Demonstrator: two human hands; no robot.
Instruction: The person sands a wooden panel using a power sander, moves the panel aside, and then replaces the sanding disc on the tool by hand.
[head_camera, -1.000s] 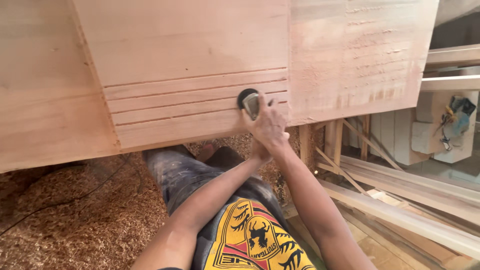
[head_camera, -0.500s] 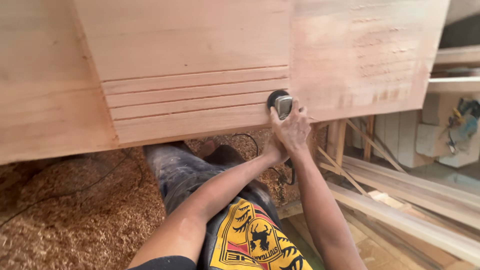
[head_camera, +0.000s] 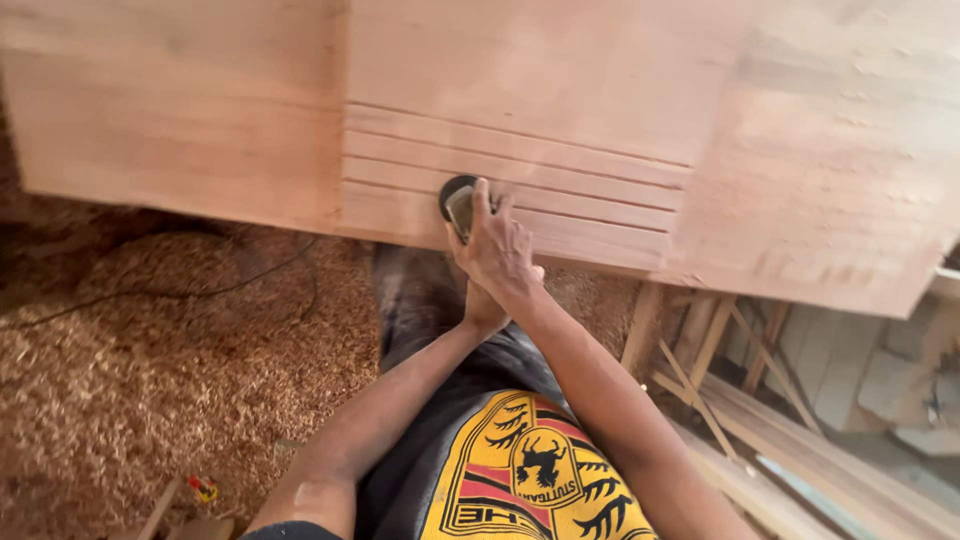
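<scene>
While the right hand (head_camera: 497, 250) presses a small round dark sanding tool (head_camera: 458, 200) against the grooved pale wooden panel (head_camera: 520, 130), the left hand (head_camera: 483, 305) clasps the right wrist. Sanding appears under way; continuing calls for steady pressure along the slats. Sawdust (head_camera: 150, 340) covers the floor below.

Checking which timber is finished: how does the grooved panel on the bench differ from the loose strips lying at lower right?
The grooved panel is broad and flat with parallel slots; the loose strips are thin and narrow. The panel lies flat under the right hand; the strips lie slanted and crossed, untouched. Both are pale bare wood.
</scene>
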